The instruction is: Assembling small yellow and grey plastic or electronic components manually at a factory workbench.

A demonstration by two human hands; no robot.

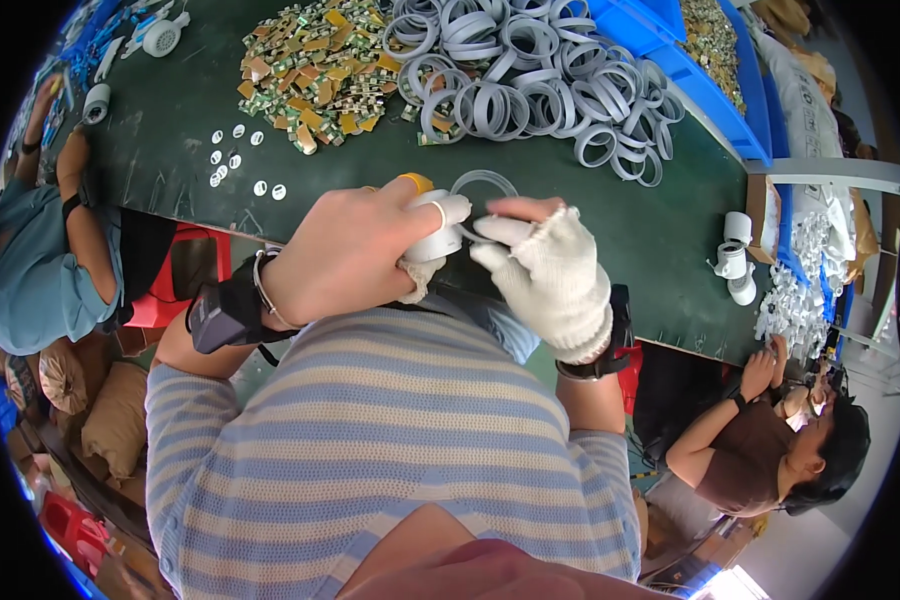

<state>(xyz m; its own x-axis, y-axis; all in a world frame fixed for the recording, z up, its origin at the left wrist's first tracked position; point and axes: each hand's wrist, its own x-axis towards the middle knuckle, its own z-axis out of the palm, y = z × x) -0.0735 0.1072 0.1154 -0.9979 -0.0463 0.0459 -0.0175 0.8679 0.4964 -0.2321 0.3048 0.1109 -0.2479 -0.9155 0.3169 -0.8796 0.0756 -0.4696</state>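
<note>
My left hand (355, 245), bare but for white and yellow finger coverings, is wrapped round a short white plastic cylinder (436, 244) close to my body at the table's near edge. Just to the right, my right hand (555, 280) wears a white knitted glove with some fingertips exposed. Its fingers are closed on the near side of a grey plastic ring (486, 176), which stands tilted against or right beside the cylinder. Exactly where ring and cylinder meet is hidden by my fingers.
Beyond my hands lie a heap of grey rings (510, 100) and a pile of small circuit boards (315, 70). Several white discs (235, 160) are to the left. White cylindrical parts (735, 258) stand at the right edge, near blue bins (710, 100). Co-workers sit at both sides.
</note>
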